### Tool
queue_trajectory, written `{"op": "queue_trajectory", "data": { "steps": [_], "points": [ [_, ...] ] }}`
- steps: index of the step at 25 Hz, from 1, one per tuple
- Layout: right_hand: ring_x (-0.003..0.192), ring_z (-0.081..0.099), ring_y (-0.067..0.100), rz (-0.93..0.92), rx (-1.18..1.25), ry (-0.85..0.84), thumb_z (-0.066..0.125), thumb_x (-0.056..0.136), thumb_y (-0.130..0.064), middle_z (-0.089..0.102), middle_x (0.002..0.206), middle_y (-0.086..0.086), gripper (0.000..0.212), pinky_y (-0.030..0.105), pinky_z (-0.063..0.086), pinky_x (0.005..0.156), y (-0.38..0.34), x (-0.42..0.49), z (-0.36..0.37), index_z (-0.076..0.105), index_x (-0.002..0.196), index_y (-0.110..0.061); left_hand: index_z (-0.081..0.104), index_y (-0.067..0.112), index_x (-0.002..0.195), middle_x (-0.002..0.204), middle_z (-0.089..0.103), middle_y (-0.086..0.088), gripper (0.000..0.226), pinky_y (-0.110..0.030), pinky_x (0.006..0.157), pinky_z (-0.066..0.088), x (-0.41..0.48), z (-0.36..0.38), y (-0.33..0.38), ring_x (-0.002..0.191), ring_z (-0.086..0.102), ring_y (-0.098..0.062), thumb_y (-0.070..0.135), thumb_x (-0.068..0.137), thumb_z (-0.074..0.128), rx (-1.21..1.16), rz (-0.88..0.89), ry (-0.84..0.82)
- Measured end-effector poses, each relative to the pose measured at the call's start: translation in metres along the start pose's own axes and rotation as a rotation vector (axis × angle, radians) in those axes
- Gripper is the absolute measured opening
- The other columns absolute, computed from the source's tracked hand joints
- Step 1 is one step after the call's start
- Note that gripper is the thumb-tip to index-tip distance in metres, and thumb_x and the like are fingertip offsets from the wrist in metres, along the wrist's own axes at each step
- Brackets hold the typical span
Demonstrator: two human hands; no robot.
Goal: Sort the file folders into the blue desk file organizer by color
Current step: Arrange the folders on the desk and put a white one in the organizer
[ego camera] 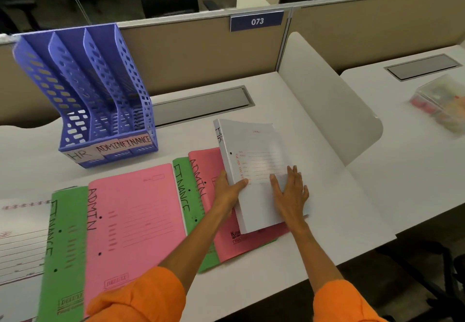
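A blue desk file organizer (83, 90) with three slots labelled HR, ADMIN and FINANCE stands at the back left of the desk, its slots holding nothing I can see. A white folder (254, 160) marked HR lies on top of a pink ADMIN folder (208, 168). My left hand (227, 191) grips the white folder's left edge, thumb on top. My right hand (289, 193) rests flat on its cover. A green FINANCE folder (183, 191) lies under the pink one. Further left lie another pink ADMIN folder (136, 216), a green FINANCE folder (64, 246) and a white folder (20, 241).
A white curved divider (327, 100) rises right of the folders. Beyond it, a clear plastic box (442, 102) of small coloured items sits on the neighbouring desk. A grey cable tray lid (201, 105) lies behind the folders, against a beige partition (201, 50).
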State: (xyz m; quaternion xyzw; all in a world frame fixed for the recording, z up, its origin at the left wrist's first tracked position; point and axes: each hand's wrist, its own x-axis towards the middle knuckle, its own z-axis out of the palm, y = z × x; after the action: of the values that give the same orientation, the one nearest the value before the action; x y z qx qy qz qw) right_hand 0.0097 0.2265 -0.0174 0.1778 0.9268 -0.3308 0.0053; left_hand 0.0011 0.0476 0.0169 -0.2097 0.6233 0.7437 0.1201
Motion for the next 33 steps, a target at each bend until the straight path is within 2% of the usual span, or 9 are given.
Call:
{"op": "queue_trajectory", "data": {
  "steps": [4, 6, 9, 11, 13, 17, 22, 26, 33],
  "points": [
    [0.142, 0.036, 0.029, 0.091, 0.355, -0.072, 0.047, 0.091, -0.064, 0.035, 0.157, 0.010, 0.083, 0.047, 0.029, 0.118, -0.034, 0.020, -0.015, 0.022, 0.154, -0.016, 0.051, 0.012, 0.130, 0.122, 0.068, -0.010, 0.058, -0.046, 0.087, 0.059, -0.016, -0.033, 0.026, 0.105, 0.069, -0.025, 0.005, 0.079, 0.078, 0.018, 0.059, -0.058],
    [0.131, 0.048, 0.030, 0.151, 0.463, -0.107, 0.054, 0.091, -0.061, 0.049, 0.143, 0.009, 0.074, 0.042, 0.039, 0.109, -0.054, 0.024, -0.011, 0.036, 0.147, -0.015, 0.051, 0.016, 0.130, 0.121, 0.068, -0.008, 0.059, -0.044, 0.087, 0.060, -0.027, -0.055, 0.041, 0.104, 0.070, -0.023, 0.007, 0.079, 0.078, 0.009, 0.097, -0.035],
    [0.100, 0.058, 0.026, 0.122, 0.554, -0.106, 0.063, 0.088, -0.054, 0.062, 0.099, 0.002, 0.042, 0.033, 0.046, 0.084, -0.079, 0.023, 0.002, 0.062, 0.102, -0.015, 0.052, 0.017, 0.129, 0.121, 0.068, -0.006, 0.058, -0.046, 0.089, 0.058, -0.041, -0.094, 0.062, 0.106, 0.069, -0.024, 0.006, 0.079, 0.077, -0.003, 0.136, -0.012],
    [0.090, 0.062, 0.034, 0.087, 0.612, -0.147, 0.069, 0.087, -0.046, 0.067, 0.086, 0.010, 0.039, 0.040, 0.053, 0.080, -0.099, 0.016, 0.016, 0.069, 0.088, -0.008, 0.051, 0.014, 0.129, 0.124, 0.066, -0.008, 0.058, -0.049, 0.091, 0.057, -0.050, -0.125, 0.072, 0.108, 0.068, -0.025, 0.006, 0.078, 0.078, 0.003, 0.144, 0.003],
    [0.091, 0.067, 0.036, 0.093, 0.677, -0.213, 0.075, 0.085, -0.038, 0.072, 0.089, 0.015, 0.031, 0.054, 0.055, 0.091, -0.120, 0.005, 0.032, 0.074, 0.087, -0.007, 0.048, 0.014, 0.131, 0.126, 0.064, -0.007, 0.061, -0.049, 0.091, 0.058, -0.060, -0.155, 0.080, 0.109, 0.067, -0.025, 0.007, 0.078, 0.078, 0.008, 0.140, 0.025],
    [0.093, 0.070, 0.041, 0.106, 0.681, -0.343, 0.081, 0.080, -0.032, 0.071, 0.100, 0.027, 0.037, 0.062, 0.054, 0.089, -0.160, -0.024, 0.076, 0.071, 0.091, 0.001, 0.051, 0.018, 0.127, 0.125, 0.065, -0.007, 0.057, -0.046, 0.091, 0.058, -0.078, -0.228, 0.085, 0.108, 0.067, -0.023, 0.009, 0.078, 0.078, 0.026, 0.145, 0.060],
    [0.093, 0.070, 0.036, 0.116, 0.617, -0.499, 0.081, 0.079, -0.033, 0.073, 0.103, 0.017, 0.036, 0.052, 0.059, 0.083, -0.208, -0.072, 0.139, 0.069, 0.103, -0.008, 0.054, 0.021, 0.126, 0.121, 0.067, -0.003, 0.059, -0.039, 0.089, 0.059, -0.103, -0.333, 0.069, 0.105, 0.068, -0.018, 0.011, 0.075, 0.081, 0.022, 0.103, 0.124],
    [0.087, 0.070, 0.031, 0.075, 0.598, -0.594, 0.079, 0.082, -0.020, 0.071, 0.109, 0.018, 0.030, 0.044, 0.058, 0.076, -0.240, -0.120, 0.184, 0.063, 0.106, -0.014, 0.059, 0.030, 0.110, 0.109, 0.071, 0.007, 0.045, -0.025, 0.072, 0.060, -0.125, -0.413, 0.054, 0.094, 0.072, -0.008, 0.016, 0.075, 0.083, -0.019, 0.067, 0.131],
    [0.087, 0.071, 0.033, 0.065, 0.593, -0.555, 0.074, 0.086, -0.012, 0.070, 0.108, 0.016, 0.035, 0.043, 0.060, 0.074, -0.287, -0.180, 0.239, 0.057, 0.116, -0.013, 0.059, 0.020, 0.124, 0.118, 0.070, 0.001, 0.053, -0.034, 0.087, 0.060, -0.146, -0.507, 0.037, 0.104, 0.069, -0.015, 0.031, 0.077, 0.081, 0.003, 0.047, 0.175]
  ]
}}
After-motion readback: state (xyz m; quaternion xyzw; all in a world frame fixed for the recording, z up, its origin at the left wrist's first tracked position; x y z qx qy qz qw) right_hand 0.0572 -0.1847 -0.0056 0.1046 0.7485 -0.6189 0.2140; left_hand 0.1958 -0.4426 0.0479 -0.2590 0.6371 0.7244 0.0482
